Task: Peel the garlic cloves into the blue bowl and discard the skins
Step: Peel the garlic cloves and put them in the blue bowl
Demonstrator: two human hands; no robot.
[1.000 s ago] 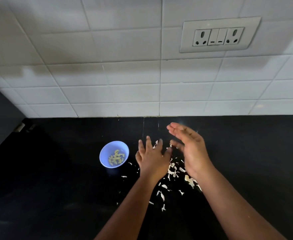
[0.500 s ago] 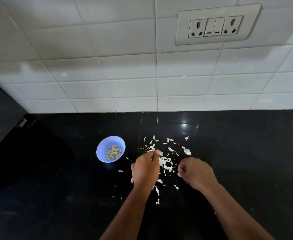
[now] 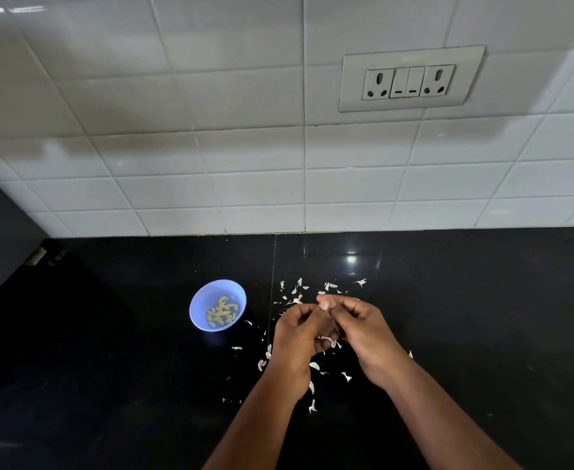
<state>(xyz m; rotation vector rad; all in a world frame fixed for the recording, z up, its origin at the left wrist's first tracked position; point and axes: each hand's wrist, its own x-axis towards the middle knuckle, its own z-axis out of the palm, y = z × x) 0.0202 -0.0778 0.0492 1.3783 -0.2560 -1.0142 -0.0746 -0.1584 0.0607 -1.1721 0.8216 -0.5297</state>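
Where fists sat apart, left hand [image 3: 297, 337] and right hand [image 3: 363, 330] now touch, fingers curled; contents unclear.

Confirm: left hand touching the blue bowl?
Apart. Head view shows bare black countertop between the left hand and the blue bowl.

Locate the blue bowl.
In the head view, the blue bowl sits on the black counter, left of the left hand, beyond the scattered garlic skins.
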